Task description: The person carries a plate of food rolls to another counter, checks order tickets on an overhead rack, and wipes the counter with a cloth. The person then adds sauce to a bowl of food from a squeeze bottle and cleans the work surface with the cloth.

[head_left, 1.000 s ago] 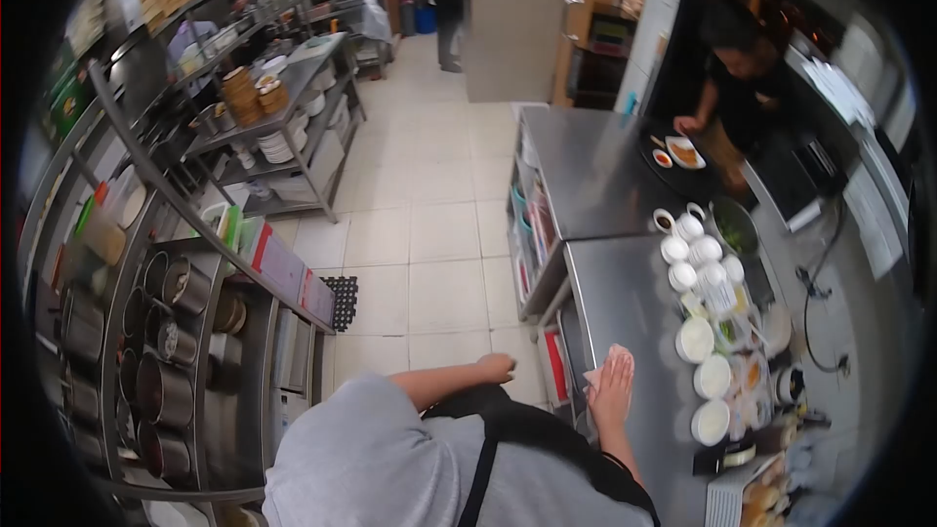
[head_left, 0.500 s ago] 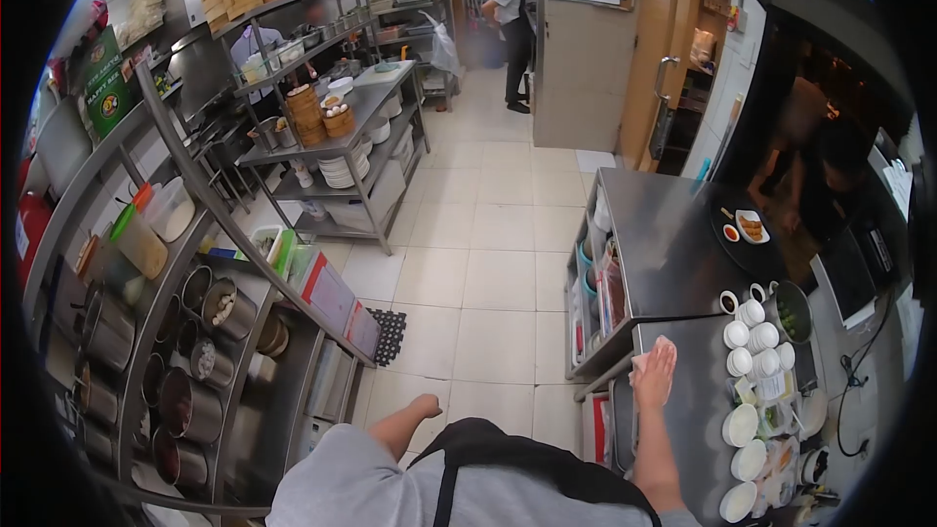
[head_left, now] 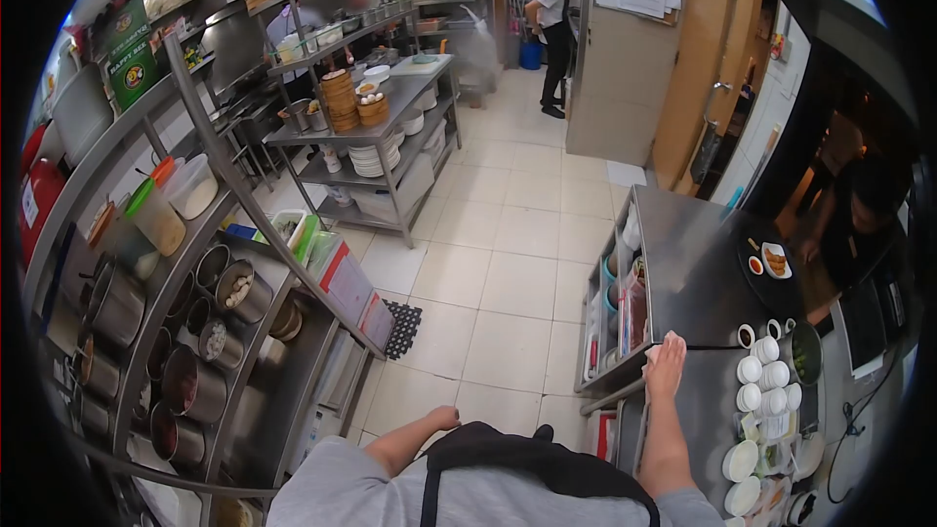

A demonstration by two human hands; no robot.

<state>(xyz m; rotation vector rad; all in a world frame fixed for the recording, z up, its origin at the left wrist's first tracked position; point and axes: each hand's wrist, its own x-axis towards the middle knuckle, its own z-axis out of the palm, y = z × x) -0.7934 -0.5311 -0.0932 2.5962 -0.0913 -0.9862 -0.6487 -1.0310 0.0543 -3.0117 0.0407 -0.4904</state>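
My right hand [head_left: 665, 367] lies on the steel counter [head_left: 693, 408] at my right, close to its left edge and the seam with the farther counter. It holds a pale pink cloth [head_left: 649, 359], mostly hidden under the palm and fingers. Stacks of white cups [head_left: 771, 376] and round white bowls [head_left: 741, 460] stand to the right of that hand. My left hand [head_left: 444, 418] hangs in front of the black apron [head_left: 527, 459], over the tiled floor. Its fingers are curled closed, and nothing shows in them.
A white plate of food [head_left: 776, 262] sits on a dark round tray beyond the counter, near a person [head_left: 859, 215]. Shelves with steel pots [head_left: 244, 291] line my left. A steel table [head_left: 410, 102] holds bamboo steamers. Another person [head_left: 554, 34] stands at the back.
The view has turned, shifting most of the scene rightward. My right hand has slid forward with the cloth, toward the counter seam. My left hand stays closed near the apron.
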